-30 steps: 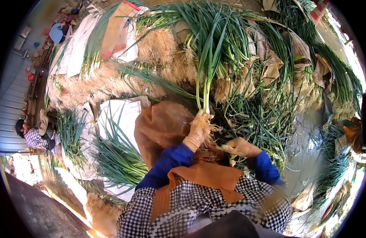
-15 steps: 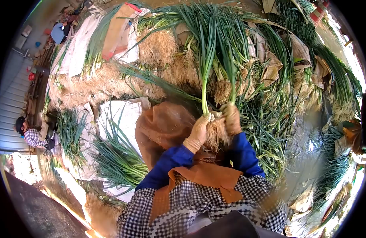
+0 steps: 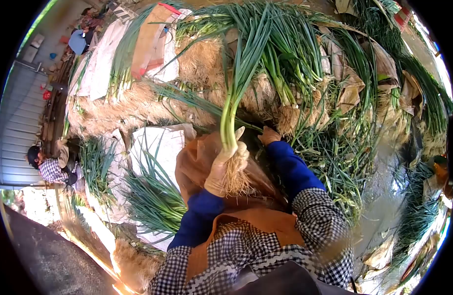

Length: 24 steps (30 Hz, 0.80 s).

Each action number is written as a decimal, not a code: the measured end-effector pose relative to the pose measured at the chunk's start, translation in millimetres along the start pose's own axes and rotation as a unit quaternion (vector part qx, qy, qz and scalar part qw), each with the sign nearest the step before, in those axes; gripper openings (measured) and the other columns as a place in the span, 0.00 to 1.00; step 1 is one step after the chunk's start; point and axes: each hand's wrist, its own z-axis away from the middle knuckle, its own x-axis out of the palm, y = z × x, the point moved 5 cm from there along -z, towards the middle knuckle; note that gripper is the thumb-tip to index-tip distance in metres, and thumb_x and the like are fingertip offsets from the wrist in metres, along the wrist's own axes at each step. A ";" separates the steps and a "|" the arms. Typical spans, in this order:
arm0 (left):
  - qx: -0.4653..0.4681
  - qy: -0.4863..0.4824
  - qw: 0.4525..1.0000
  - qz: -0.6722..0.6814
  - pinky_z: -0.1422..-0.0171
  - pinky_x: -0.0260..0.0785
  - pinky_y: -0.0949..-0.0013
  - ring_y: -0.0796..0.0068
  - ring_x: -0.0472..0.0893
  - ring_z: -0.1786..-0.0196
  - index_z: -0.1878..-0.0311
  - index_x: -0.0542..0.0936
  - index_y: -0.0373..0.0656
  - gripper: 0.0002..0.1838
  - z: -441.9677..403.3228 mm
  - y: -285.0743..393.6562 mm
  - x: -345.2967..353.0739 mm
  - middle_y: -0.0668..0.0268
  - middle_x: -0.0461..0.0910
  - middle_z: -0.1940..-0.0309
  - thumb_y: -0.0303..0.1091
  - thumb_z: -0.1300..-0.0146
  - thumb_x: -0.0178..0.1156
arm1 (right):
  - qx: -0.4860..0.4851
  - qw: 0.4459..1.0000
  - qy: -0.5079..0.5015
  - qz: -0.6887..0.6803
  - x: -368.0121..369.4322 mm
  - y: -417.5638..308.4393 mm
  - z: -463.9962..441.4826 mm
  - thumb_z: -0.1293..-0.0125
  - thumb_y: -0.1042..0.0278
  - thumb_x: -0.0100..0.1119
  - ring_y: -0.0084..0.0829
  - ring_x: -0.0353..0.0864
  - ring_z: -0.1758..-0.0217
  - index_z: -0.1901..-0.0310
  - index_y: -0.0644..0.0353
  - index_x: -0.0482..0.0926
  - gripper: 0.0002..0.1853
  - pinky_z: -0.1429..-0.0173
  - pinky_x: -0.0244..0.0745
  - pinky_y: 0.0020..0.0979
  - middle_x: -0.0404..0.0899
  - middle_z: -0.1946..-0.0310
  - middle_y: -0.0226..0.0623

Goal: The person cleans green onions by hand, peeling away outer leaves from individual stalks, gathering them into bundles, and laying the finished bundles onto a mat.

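My left hand (image 3: 227, 168) is closed around the lower white ends of a few green onions (image 3: 230, 115). Their long leaves rise upward, and pale stringy roots (image 3: 237, 179) hang below my fingers. Further right, my right hand (image 3: 269, 136) is low by the heap, its fingers bent around the root end of a loose green onion (image 3: 202, 104) lying slantwise; part of the grip is hidden. Close to that hand, more green onions (image 3: 280, 81) stand with their root tufts (image 3: 289, 119) toward me. A brown sheet (image 3: 199, 160) covers my lap.
A long row of root bundles (image 3: 118, 110) lies ahead, partly under white sacks (image 3: 102, 69). Left of me, green onions (image 3: 155, 196) rest on a white sack (image 3: 155, 142). Leaf scraps (image 3: 329, 162) cover the ground at right. Another person (image 3: 52, 167) sits at far left.
My left hand has moved left with the green onions, its bunch now thicker. My right hand has let go of its green onion and shifted left to the loose stalk. The view has shifted slightly.
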 end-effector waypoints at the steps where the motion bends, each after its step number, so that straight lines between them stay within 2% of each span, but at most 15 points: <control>1: 0.009 -0.027 0.999 -0.031 0.70 0.68 0.77 0.79 0.70 0.69 0.34 0.62 0.43 0.31 -0.3 14.4 3.1 0.68 0.69 0.68 0.36 0.41 0.60 | 0.002 0.999 0.005 0.039 0.5 -6.0 -1.7 0.40 0.49 0.55 0.46 0.77 0.50 0.54 0.62 0.75 0.23 0.48 0.73 0.39 0.77 0.54 0.49; 2: 0.043 -0.004 0.998 -0.035 0.69 0.68 0.77 0.79 0.69 0.70 0.37 0.65 0.42 0.31 4.8 26.9 18.5 0.68 0.69 0.69 0.35 0.43 0.62 | -0.005 0.999 0.002 0.035 10.1 -4.4 -14.8 0.40 0.49 0.55 0.46 0.77 0.50 0.54 0.62 0.75 0.23 0.48 0.73 0.39 0.77 0.54 0.49; 3: 0.072 -0.019 0.996 -0.049 0.67 0.69 0.78 0.77 0.71 0.69 0.45 0.71 0.43 0.23 7.3 37.6 24.7 0.69 0.70 0.71 0.33 0.43 0.63 | -0.036 0.997 -0.040 0.051 21.9 -2.2 -27.3 0.39 0.50 0.55 0.45 0.77 0.50 0.55 0.63 0.76 0.22 0.49 0.73 0.38 0.77 0.55 0.50; 5: 0.099 -0.017 0.993 -0.066 0.66 0.70 0.77 0.76 0.72 0.69 0.47 0.72 0.43 0.20 9.1 50.0 27.7 0.69 0.71 0.71 0.33 0.43 0.62 | -0.065 0.992 -0.081 0.066 19.8 -9.0 -30.2 0.39 0.51 0.56 0.45 0.77 0.51 0.56 0.64 0.76 0.22 0.49 0.72 0.38 0.78 0.56 0.50; 7: 0.120 -0.002 0.990 -0.081 0.66 0.70 0.77 0.76 0.72 0.69 0.50 0.72 0.43 0.17 4.8 58.5 22.5 0.68 0.72 0.71 0.34 0.42 0.61 | -0.205 0.961 -0.050 -0.180 -39.6 -28.6 -7.5 0.40 0.54 0.56 0.44 0.79 0.60 0.62 0.63 0.79 0.17 0.56 0.71 0.39 0.80 0.65 0.46; 9: 0.129 0.032 0.987 -0.095 0.66 0.70 0.76 0.76 0.73 0.69 0.53 0.73 0.43 0.14 -5.8 60.1 7.8 0.68 0.73 0.71 0.34 0.41 0.59 | -0.165 0.945 -0.108 -0.261 -132.3 -44.9 51.2 0.39 0.54 0.57 0.39 0.77 0.66 0.62 0.65 0.78 0.18 0.59 0.69 0.36 0.78 0.70 0.42; 11: 0.123 0.076 0.983 -0.109 0.66 0.71 0.76 0.76 0.74 0.69 0.55 0.73 0.43 0.11 -23.4 56.8 -10.4 0.68 0.74 0.71 0.34 0.40 0.58 | -0.180 0.908 -0.062 -0.373 -176.7 -27.3 87.7 0.38 0.56 0.56 0.31 0.75 0.67 0.61 0.66 0.78 0.17 0.58 0.68 0.32 0.77 0.72 0.38; 15: 0.035 0.202 0.975 -0.084 0.66 0.72 0.75 0.75 0.75 0.69 0.61 0.74 0.44 0.07 -51.4 19.1 -85.7 0.67 0.75 0.71 0.35 0.38 0.56 | -0.066 0.770 0.022 -0.635 -185.5 7.0 141.5 0.34 0.59 0.52 0.20 0.71 0.64 0.56 0.65 0.76 0.16 0.58 0.66 0.22 0.76 0.67 0.29; 16: 0.169 0.079 0.975 -0.117 0.61 0.72 0.75 0.73 0.74 0.66 0.55 0.74 0.44 0.13 -38.1 -13.4 -19.5 0.67 0.75 0.69 0.31 0.43 0.62 | -0.068 0.744 0.022 -0.664 -180.9 12.4 152.8 0.34 0.60 0.51 0.17 0.70 0.65 0.58 0.62 0.77 0.13 0.59 0.64 0.20 0.76 0.68 0.27; 17: 0.054 0.177 0.970 -0.155 0.53 0.73 0.70 0.71 0.77 0.60 0.64 0.74 0.46 0.05 -24.4 -40.8 0.3 0.63 0.79 0.64 0.31 0.42 0.61 | -0.072 0.746 0.046 -0.660 -169.1 14.1 158.1 0.33 0.60 0.51 0.17 0.69 0.68 0.59 0.62 0.77 0.13 0.62 0.63 0.19 0.75 0.70 0.27; 18: 0.056 0.156 0.966 -0.201 0.51 0.73 0.68 0.73 0.78 0.58 0.68 0.75 0.47 0.04 -27.1 -68.4 -13.8 0.59 0.81 0.61 0.30 0.42 0.61 | -0.084 0.739 0.026 -0.668 -148.4 17.9 155.9 0.32 0.60 0.50 0.18 0.68 0.70 0.59 0.63 0.76 0.14 0.64 0.63 0.19 0.75 0.70 0.27; 19: -0.044 0.190 0.977 -0.084 0.54 0.74 0.70 0.74 0.79 0.60 0.70 0.76 0.45 0.04 -20.6 -99.1 -23.8 0.61 0.81 0.64 0.30 0.43 0.63 | -0.097 0.731 0.003 -0.676 -131.5 18.8 154.1 0.32 0.59 0.50 0.18 0.68 0.71 0.59 0.63 0.76 0.14 0.65 0.63 0.19 0.75 0.70 0.28; 21: -0.155 0.230 0.959 -0.060 0.61 0.73 0.73 0.74 0.78 0.66 0.63 0.77 0.43 0.05 -12.0 -141.3 -41.1 0.64 0.79 0.68 0.25 0.43 0.60 | -0.062 0.783 -0.027 -0.618 -118.0 12.0 158.4 0.32 0.59 0.50 0.21 0.72 0.68 0.61 0.64 0.77 0.15 0.61 0.68 0.22 0.76 0.70 0.29; 23: -0.167 0.230 0.954 -0.091 0.61 0.73 0.74 0.74 0.77 0.69 0.62 0.77 0.40 0.05 -10.4 -138.1 -48.2 0.65 0.78 0.68 0.25 0.42 0.59 | -0.085 0.811 -0.031 -0.578 -115.5 12.4 153.9 0.33 0.56 0.51 0.24 0.75 0.68 0.61 0.64 0.78 0.17 0.60 0.71 0.24 0.78 0.71 0.32; 24: -0.129 0.244 0.953 -0.122 0.60 0.73 0.72 0.72 0.77 0.67 0.62 0.76 0.39 0.06 -12.1 -141.4 -65.2 0.66 0.77 0.69 0.23 0.44 0.60 | -0.077 0.886 -0.010 -0.458 -125.4 16.0 154.4 0.35 0.53 0.52 0.27 0.77 0.68 0.61 0.63 0.78 0.18 0.60 0.71 0.26 0.79 0.71 0.35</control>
